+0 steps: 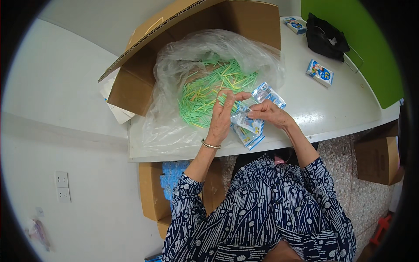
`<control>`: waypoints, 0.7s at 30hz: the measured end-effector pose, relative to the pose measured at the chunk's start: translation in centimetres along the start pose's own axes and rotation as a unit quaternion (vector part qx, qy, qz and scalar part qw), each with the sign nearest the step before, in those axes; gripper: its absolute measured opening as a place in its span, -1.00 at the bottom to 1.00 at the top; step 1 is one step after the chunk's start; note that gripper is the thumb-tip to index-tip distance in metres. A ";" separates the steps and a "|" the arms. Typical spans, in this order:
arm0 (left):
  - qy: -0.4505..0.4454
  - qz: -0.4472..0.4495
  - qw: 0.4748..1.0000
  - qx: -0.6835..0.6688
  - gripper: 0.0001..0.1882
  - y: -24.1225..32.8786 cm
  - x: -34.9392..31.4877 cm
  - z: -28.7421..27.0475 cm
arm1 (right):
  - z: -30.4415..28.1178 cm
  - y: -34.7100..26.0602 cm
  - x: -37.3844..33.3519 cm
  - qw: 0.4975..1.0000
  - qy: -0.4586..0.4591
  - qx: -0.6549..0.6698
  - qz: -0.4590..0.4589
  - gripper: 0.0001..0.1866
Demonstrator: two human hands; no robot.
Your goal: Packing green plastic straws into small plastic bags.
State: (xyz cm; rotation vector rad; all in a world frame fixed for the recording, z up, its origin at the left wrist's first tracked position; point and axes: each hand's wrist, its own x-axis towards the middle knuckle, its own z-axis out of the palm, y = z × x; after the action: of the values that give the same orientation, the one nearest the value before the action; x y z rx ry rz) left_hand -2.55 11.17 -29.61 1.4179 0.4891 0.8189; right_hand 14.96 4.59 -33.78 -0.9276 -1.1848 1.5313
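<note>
My left hand (220, 117), with a bangle at its wrist, is closed around a few thin green sticks whose ends show by the thumb. Close beside it, my right hand (274, 114) pinches the edge of a small clear packet (249, 123) with blue-and-white printing. The packet's other side reaches to the left fingers; whether they grip it too is hard to see. Beyond the hands lies a heap of thin green and yellow sticks (203, 97) in a large clear plastic bag (179, 54). More printed packets (270, 94) lie on the table around my right hand.
An open cardboard box (255, 24) lies on its side around the bag on the white table (305, 111). At the right are a small printed box (320, 73), a black pouch (325, 38) and a green panel (371, 48). Below stands a carton (150, 192) with blue packets.
</note>
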 end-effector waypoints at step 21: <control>-0.022 -0.012 0.986 0.163 -0.60 1.4 0.6 -2.2 | -0.2 1.0 1.0 0.997 0.064 -0.024 -0.040 -0.76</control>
State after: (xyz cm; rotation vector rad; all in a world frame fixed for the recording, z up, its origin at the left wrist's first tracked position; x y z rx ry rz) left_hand -4.02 13.01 -28.40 1.7230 0.6261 0.7072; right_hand 14.66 5.55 -34.80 -0.9838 -1.1568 1.3638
